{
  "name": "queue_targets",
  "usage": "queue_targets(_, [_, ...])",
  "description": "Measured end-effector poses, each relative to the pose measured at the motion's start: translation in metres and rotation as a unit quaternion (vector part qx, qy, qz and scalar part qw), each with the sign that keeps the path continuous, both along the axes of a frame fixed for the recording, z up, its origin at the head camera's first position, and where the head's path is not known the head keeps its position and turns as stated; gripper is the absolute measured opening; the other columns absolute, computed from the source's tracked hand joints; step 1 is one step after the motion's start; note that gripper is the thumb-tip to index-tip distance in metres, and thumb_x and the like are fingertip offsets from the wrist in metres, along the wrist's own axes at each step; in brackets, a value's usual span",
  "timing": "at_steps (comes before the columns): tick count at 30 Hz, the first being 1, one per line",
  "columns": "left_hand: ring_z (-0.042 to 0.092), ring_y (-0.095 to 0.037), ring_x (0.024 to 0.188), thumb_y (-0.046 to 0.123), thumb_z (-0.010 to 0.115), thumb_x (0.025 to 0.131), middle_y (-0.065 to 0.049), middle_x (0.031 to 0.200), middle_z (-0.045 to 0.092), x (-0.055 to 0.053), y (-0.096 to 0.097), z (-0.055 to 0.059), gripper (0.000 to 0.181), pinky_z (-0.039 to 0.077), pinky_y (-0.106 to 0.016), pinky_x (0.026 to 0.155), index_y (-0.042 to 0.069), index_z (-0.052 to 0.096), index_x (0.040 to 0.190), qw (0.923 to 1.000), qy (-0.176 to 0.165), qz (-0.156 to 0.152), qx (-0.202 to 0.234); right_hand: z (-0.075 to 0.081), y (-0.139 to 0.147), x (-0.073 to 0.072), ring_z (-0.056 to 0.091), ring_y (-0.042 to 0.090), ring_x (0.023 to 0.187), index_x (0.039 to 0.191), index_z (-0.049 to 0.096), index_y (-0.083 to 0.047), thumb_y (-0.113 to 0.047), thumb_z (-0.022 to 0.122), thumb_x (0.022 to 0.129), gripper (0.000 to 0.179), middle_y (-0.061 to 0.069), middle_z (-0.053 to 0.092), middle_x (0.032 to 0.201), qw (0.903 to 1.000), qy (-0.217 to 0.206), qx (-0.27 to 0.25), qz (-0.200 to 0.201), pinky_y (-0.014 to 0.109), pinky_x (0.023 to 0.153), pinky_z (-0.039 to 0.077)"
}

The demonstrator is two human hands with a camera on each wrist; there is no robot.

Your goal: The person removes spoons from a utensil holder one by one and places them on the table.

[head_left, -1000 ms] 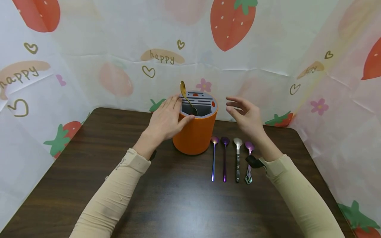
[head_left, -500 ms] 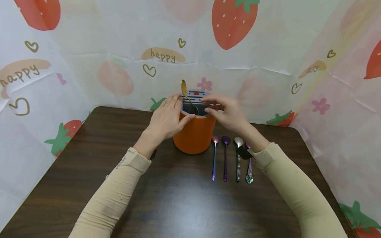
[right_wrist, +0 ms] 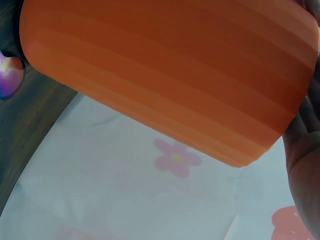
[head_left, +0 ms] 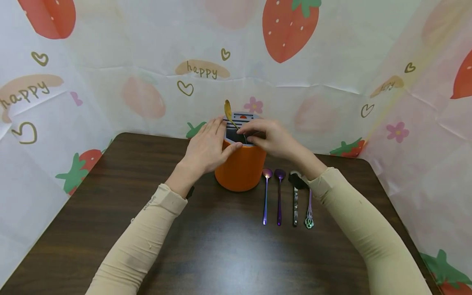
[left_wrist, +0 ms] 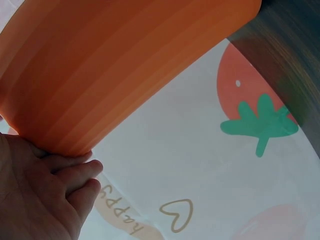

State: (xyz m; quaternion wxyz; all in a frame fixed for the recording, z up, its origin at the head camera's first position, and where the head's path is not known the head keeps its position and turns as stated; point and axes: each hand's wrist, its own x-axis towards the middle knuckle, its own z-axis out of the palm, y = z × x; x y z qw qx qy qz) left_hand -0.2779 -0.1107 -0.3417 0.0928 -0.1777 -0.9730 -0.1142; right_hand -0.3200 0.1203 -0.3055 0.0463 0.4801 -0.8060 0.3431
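An orange ribbed utensil holder with a grey slotted lid stands near the back of the table. A gold spoon leans out of its front opening, bowl up, the lower handle inside. My left hand rests against the holder's upper left side, fingers extended along the rim and thumb across the front edge. My right hand is over the opening's right side, its thumb and index fingertips slightly apart close to the spoon's handle. In the right wrist view, the holder's orange wall hides the spoon.
Right of the holder, a row of spoons lies on the dark wood table: a pink-blue one, a purple one, one with a speckled handle and one with an ornate handle. A strawberry-print curtain surrounds the table.
My right hand has moved left from beside the holder to over its opening, close to the gold spoon's handle. The left hand and the spoon have stayed in place.
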Motion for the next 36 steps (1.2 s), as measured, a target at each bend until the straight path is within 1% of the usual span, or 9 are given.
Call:
queue_targets(5, [0.017, -0.033, 0.159, 0.07, 0.033, 0.104, -0.017, 0.173, 0.017, 0.0002, 0.0003, -0.0002, 0.094, 0.014, -0.046, 0.13, -0.001, 0.022, 0.164, 1.0, -0.002, 0.001, 0.002, -0.0001, -0.0014, -0.002, 0.066, 0.027, 0.118, 0.12, 0.076, -0.002, 0.006, 0.069, 0.097, 0.025, 0.013, 0.073, 0.125, 0.9999, 0.01, 0.009, 0.006, 0.042, 0.098, 0.057])
queue_targets(7, [0.016, -0.033, 0.159, 0.07, 0.033, 0.104, -0.017, 0.172, 0.017, 0.0004, 0.0004, -0.0003, 0.094, 0.014, -0.046, 0.13, -0.001, 0.022, 0.164, 1.0, -0.001, 0.001, 0.001, 0.0, -0.0015, -0.0019, 0.066, 0.028, 0.118, 0.119, 0.076, -0.001, 0.005, 0.069, 0.097, 0.024, 0.014, 0.072, 0.125, 1.0, 0.004, 0.008, 0.002, 0.042, 0.098, 0.058])
queue_targets(12, [0.018, -0.033, 0.159, 0.07, 0.033, 0.104, -0.018, 0.172, 0.018, 0.001, 0.0008, -0.0004, 0.094, 0.015, -0.046, 0.13, -0.001, 0.023, 0.164, 1.0, 0.001, 0.001, 0.0, -0.0007, -0.0029, -0.0012, 0.067, 0.027, 0.109, 0.119, 0.075, 0.0, 0.002, 0.07, 0.098, 0.023, 0.014, 0.072, 0.124, 0.9998, -0.009, 0.009, -0.015, 0.042, 0.094, 0.06])
queue_targets(16, [0.018, -0.034, 0.159, 0.071, 0.032, 0.104, -0.017, 0.172, 0.018, 0.0004, 0.0008, -0.0009, 0.094, 0.016, -0.046, 0.13, -0.001, 0.023, 0.164, 1.0, 0.001, 0.001, -0.002, -0.0024, -0.0034, -0.0009, 0.066, 0.026, 0.106, 0.118, 0.076, -0.001, 0.0, 0.07, 0.098, 0.021, 0.013, 0.072, 0.122, 0.9997, -0.001, 0.006, -0.024, 0.04, 0.091, 0.06])
queue_targets(22, [0.017, -0.033, 0.159, 0.07, 0.033, 0.104, -0.016, 0.173, 0.017, -0.0004, 0.0008, -0.0002, 0.094, 0.014, -0.046, 0.13, 0.0, 0.023, 0.164, 1.0, -0.006, 0.004, -0.003, -0.0044, -0.0024, -0.0021, 0.064, 0.023, 0.097, 0.114, 0.078, -0.003, -0.001, 0.071, 0.098, 0.018, 0.011, 0.073, 0.116, 0.9993, 0.028, -0.01, -0.022, 0.034, 0.078, 0.054])
queue_targets(25, [0.017, -0.033, 0.159, 0.07, 0.033, 0.104, -0.016, 0.173, 0.017, -0.0002, 0.0009, 0.0003, 0.093, 0.014, -0.046, 0.13, 0.0, 0.023, 0.164, 1.0, -0.006, 0.004, -0.003, -0.0047, -0.0024, -0.0017, 0.064, 0.022, 0.094, 0.113, 0.079, -0.003, -0.001, 0.072, 0.097, 0.017, 0.01, 0.074, 0.114, 0.9989, 0.038, -0.019, -0.02, 0.032, 0.076, 0.053])
queue_targets(28, [0.016, -0.033, 0.159, 0.07, 0.033, 0.104, -0.016, 0.173, 0.016, 0.0, 0.0011, 0.0005, 0.093, 0.013, -0.045, 0.13, 0.0, 0.023, 0.164, 1.0, -0.007, 0.003, -0.003, -0.0045, -0.0022, 0.0, 0.064, 0.022, 0.092, 0.112, 0.079, -0.003, 0.0, 0.072, 0.097, 0.017, 0.01, 0.074, 0.111, 0.9986, 0.037, -0.029, -0.023, 0.032, 0.075, 0.053])
queue_targets(32, [0.016, -0.033, 0.16, 0.07, 0.033, 0.104, -0.016, 0.173, 0.016, -0.0005, 0.0014, 0.0002, 0.093, 0.014, -0.046, 0.13, 0.0, 0.023, 0.164, 1.0, -0.007, 0.003, -0.003, -0.0042, -0.0019, 0.0026, 0.066, 0.021, 0.092, 0.113, 0.078, -0.002, 0.0, 0.072, 0.097, 0.018, 0.01, 0.073, 0.107, 0.9982, 0.027, -0.042, -0.032, 0.032, 0.075, 0.057])
queue_targets(36, [0.015, -0.032, 0.16, 0.071, 0.032, 0.104, -0.016, 0.173, 0.015, -0.0008, 0.0011, 0.0002, 0.094, 0.014, -0.046, 0.13, 0.0, 0.022, 0.165, 0.9999, -0.01, 0.006, -0.005, -0.0042, -0.0012, 0.004, 0.066, 0.02, 0.09, 0.115, 0.078, -0.003, -0.001, 0.071, 0.098, 0.019, 0.01, 0.072, 0.107, 0.9974, 0.015, -0.058, -0.04, 0.036, 0.074, 0.057])
